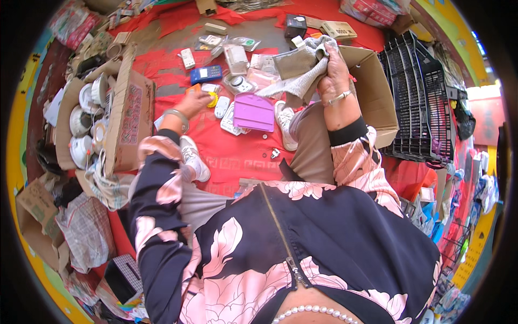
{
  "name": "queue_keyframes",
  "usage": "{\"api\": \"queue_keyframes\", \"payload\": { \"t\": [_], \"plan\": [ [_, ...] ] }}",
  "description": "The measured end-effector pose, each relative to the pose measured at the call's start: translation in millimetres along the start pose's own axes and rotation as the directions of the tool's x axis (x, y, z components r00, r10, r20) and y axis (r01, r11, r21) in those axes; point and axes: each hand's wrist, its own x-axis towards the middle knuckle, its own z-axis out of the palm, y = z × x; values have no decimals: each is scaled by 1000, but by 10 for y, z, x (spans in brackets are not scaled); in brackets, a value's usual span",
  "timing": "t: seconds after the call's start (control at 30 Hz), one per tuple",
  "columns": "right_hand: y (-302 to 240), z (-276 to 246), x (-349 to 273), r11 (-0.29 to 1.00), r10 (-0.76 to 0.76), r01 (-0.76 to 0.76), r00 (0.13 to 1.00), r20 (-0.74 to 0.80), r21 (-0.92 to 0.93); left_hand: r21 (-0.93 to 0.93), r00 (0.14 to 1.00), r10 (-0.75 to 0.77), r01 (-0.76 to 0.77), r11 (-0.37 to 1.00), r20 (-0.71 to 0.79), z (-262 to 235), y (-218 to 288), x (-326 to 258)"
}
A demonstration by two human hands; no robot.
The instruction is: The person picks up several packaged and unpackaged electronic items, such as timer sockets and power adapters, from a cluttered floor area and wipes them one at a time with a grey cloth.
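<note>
My right hand (335, 78) is closed on a grey knitted cloth (307, 67), which hangs to the left over the edge of an open cardboard box. At the fingertips of my left hand (194, 102) is a small yellow piece with a scalloped edge (212, 100); the fingers are bent around it. An oval white device (222, 106) lies just right of that piece. A purple plastic tray-like piece (253, 112) rests between my feet, on top of a white item. Beyond my left hand lie a blue device (205, 74) and a round white dial-like device (239, 83).
The cardboard box (375, 81) stands below my right forearm, with a black plastic crate (415, 102) beside it. To the left, another cardboard box (129, 116) holds several round white fixtures (81, 121). Small packaged parts (245, 43) are scattered across the red floor covering (232, 162).
</note>
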Motion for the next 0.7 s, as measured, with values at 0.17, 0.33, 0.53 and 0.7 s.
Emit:
{"api": "queue_keyframes", "payload": {
  "t": [0.17, 0.33, 0.53, 0.7],
  "plan": [
    [-102, -46, 78, 1000, 15, -14, 999, -41, 14, 192, 916, -398, 399, 897, -45, 1218, -1661, 935],
    [-248, -264, 162, 999, 7, -4, 997, -80, 33, -157, 909, -376, 351, 923, -178, 1851, -1552, 1041],
    [-237, -158, 161, 998, 30, -27, 998, -47, 62, -204, 888, -429, 395, 896, -166, 1751, -1400, 1209],
    [-257, 54, -55, 998, 55, -57, 992, 116, 8, -321, 886, -104, -53, 946, -452, 1166, -965, 1230]
  ]
}}
